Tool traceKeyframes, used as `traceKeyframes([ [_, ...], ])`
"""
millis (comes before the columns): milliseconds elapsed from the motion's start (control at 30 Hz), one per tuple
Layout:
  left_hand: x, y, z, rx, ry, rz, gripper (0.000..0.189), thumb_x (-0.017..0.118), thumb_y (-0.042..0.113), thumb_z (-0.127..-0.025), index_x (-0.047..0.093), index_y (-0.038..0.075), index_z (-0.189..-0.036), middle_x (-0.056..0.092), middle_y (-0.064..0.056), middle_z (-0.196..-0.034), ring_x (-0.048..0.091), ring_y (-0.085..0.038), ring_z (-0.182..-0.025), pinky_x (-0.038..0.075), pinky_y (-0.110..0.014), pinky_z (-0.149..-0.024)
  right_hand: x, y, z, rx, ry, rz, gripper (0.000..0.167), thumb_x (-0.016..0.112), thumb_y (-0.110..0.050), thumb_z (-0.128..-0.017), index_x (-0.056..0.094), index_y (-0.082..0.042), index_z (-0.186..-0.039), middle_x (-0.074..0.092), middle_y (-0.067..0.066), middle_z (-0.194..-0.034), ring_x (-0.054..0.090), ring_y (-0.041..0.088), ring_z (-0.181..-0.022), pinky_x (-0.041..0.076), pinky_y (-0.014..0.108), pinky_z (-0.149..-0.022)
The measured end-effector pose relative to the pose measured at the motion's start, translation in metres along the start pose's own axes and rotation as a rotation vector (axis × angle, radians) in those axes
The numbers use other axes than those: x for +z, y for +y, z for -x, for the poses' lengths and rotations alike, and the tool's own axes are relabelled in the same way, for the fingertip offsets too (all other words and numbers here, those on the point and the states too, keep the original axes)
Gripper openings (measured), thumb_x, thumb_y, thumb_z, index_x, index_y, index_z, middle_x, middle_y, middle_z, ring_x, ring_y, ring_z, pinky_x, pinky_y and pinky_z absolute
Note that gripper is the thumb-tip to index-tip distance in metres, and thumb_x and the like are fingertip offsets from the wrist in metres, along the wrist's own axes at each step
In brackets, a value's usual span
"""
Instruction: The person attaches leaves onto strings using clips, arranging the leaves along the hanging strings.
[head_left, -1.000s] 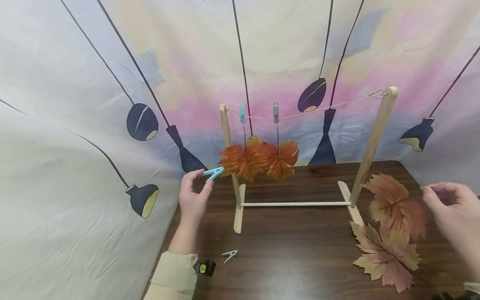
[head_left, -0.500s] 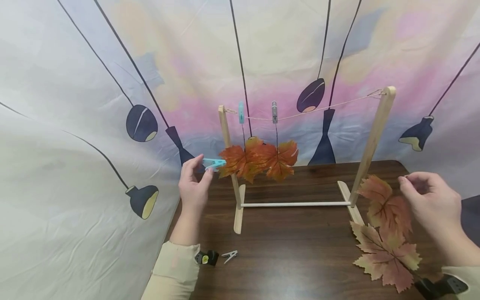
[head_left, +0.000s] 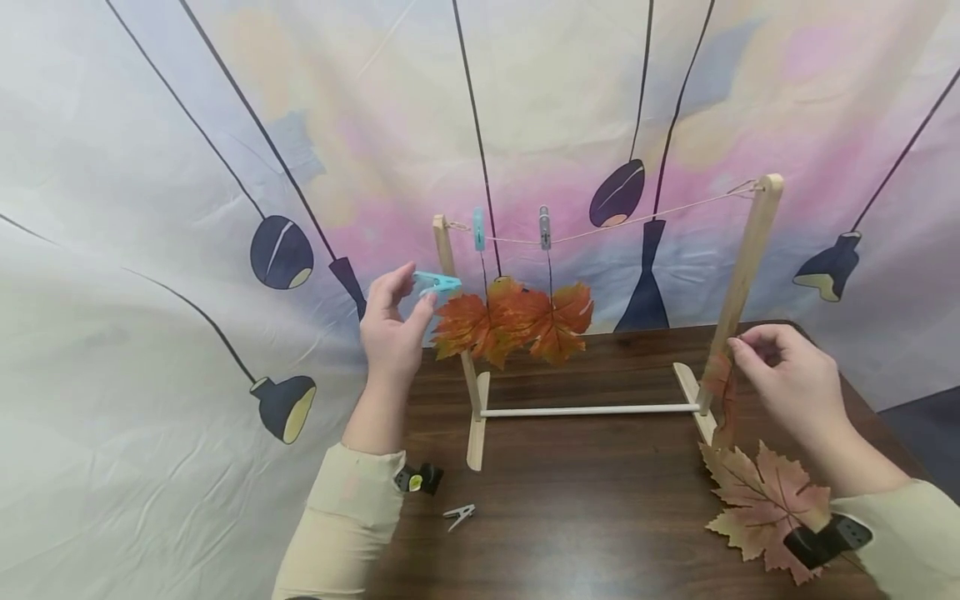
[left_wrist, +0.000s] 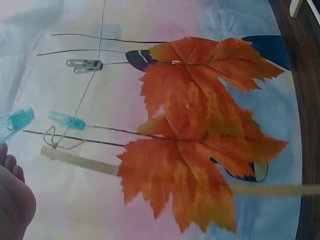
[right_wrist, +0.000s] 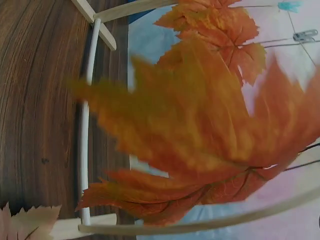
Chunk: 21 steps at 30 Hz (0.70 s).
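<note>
Two hands: both of yours are raised at the wooden rack (head_left: 738,283), one near each post.
Left forearm: it rises from the lower edge, with your hand (head_left: 393,329) beside the left post, fingers above and thumb below.
Left grip: your thumb and fingertips pinch the handles of a blue clip (head_left: 441,282), its nose pointing right toward the rack.
Right forearm: it slants in from the lower right corner, bringing your right hand (head_left: 795,375) just beside the right post.
Right grip: your thumb and forefinger meet, holding an orange leaf (right_wrist: 200,135) that hangs below them, nearly edge-on in the head view; the exact contact is too small to see.
String (head_left: 645,218): a second blue clip (head_left: 479,229) and a grey clip (head_left: 545,227) hold two orange leaves (head_left: 555,321) by their stems, overlapping.
Table (head_left: 585,492): a pale leaf (head_left: 765,500) lies partly beneath your right wrist camera (head_left: 828,542) in view; a light clip (head_left: 459,515) lies at left.
</note>
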<state>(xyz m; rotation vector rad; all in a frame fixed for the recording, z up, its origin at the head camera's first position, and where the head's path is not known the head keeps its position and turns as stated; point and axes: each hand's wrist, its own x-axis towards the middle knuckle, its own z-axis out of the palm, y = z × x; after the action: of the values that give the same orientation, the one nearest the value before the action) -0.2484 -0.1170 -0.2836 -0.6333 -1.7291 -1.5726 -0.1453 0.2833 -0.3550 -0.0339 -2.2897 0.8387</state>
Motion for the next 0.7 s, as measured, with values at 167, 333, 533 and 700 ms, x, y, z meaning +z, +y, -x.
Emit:
traceKeyframes([
  [167,0.017,0.007,-0.009,-0.085,0.049,0.114,0.038,0.063,-0.004,-0.083,0.057,-0.007,-0.121,0.053,-0.002,-0.107,0.051,-0.016,-0.101,0.041,-0.032,-0.093,0.010,-0.006,-0.007,0.028,-0.013,-0.022,0.018,0.063,-0.018,-0.090,0.060,-0.001,-0.095,0.060,0.008,-0.075,0.041,-0.012,-0.065,0.034,0.019,-0.057],
  [333,0.035,0.013,-0.022,-0.130,0.019,0.174,0.043,0.063,0.000,-0.085,0.054,-0.004,-0.127,0.054,-0.006,-0.110,0.053,-0.018,-0.102,0.043,-0.032,-0.090,0.022,-0.014,-0.012,0.072,-0.020,-0.045,0.023,0.060,-0.023,-0.091,0.059,-0.001,-0.096,0.060,0.011,-0.081,0.041,-0.007,-0.068,0.035,0.024,-0.062],
  [533,0.049,0.019,-0.037,-0.179,-0.035,0.121,0.042,0.065,0.008,-0.086,0.056,0.002,-0.127,0.056,-0.010,-0.114,0.054,-0.018,-0.105,0.042,-0.030,-0.094,0.031,-0.019,-0.019,0.096,-0.028,-0.061,0.026,0.058,-0.027,-0.093,0.058,-0.002,-0.096,0.060,0.011,-0.083,0.044,0.000,-0.070,0.036,0.026,-0.063],
  [700,0.057,0.022,-0.046,-0.228,-0.101,0.118,0.046,0.064,0.009,-0.088,0.052,0.004,-0.132,0.054,-0.009,-0.120,0.052,-0.018,-0.110,0.040,-0.026,-0.096,0.035,-0.021,-0.025,0.106,-0.029,-0.070,0.027,0.058,-0.028,-0.093,0.059,-0.002,-0.098,0.060,0.011,-0.083,0.046,0.003,-0.071,0.037,0.025,-0.063],
])
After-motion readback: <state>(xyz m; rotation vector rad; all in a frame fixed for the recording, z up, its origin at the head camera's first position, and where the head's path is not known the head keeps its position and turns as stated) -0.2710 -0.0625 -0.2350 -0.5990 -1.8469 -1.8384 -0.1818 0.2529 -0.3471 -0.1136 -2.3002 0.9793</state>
